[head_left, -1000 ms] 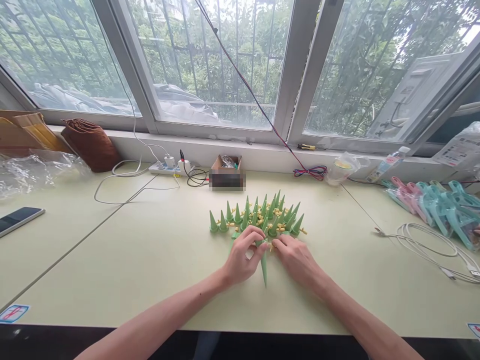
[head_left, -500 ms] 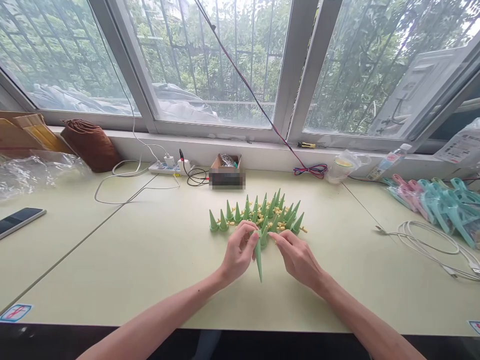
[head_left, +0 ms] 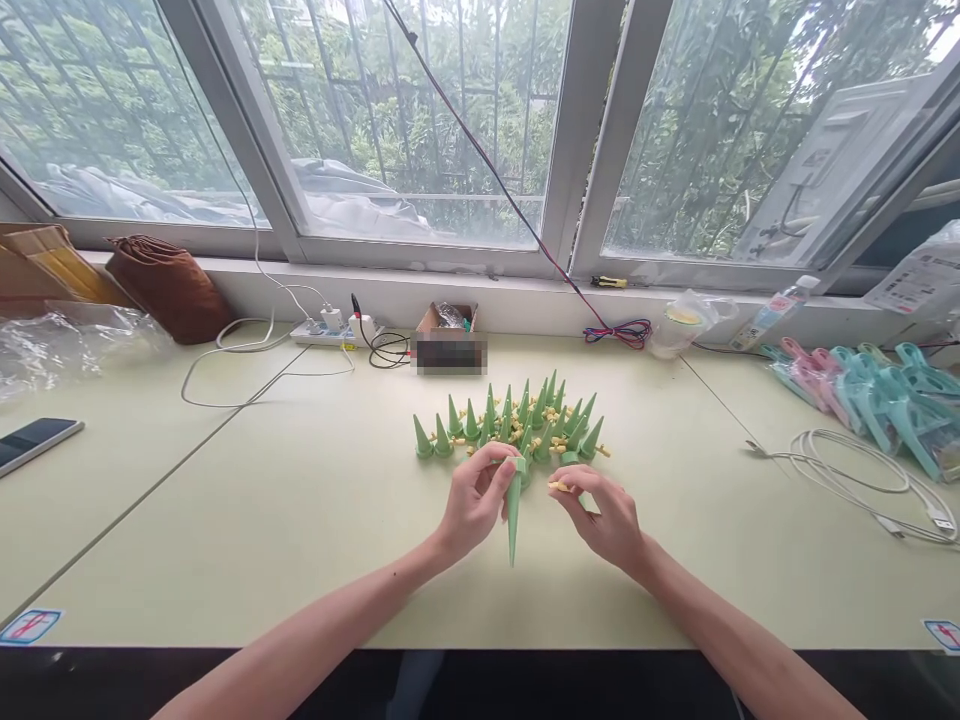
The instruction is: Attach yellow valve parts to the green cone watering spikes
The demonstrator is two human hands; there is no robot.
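My left hand (head_left: 480, 500) is closed around the wide collar of a green watering spike (head_left: 514, 515), whose tapered tip points down toward the table's front edge. Between the thumb and fingers of my right hand (head_left: 604, 515) is a small yellow valve (head_left: 559, 486), a short way to the right of the spike and apart from it. Just beyond both hands stands a group of green spikes (head_left: 424, 440), points up, with several yellow valves (head_left: 604, 450) among them. My hands hide some of the nearest spikes.
A small cardboard box (head_left: 461, 318) and a power strip (head_left: 315, 333) sit at the back by the window. Teal and pink clips (head_left: 885, 395) and a coiled white cable (head_left: 847, 470) lie on the right. A phone (head_left: 34, 443) is at far left.
My right hand has drawn back from the spikes, and the yellow valve in its fingers now shows plainly. My left hand still holds the green spike. The view has shifted slightly.
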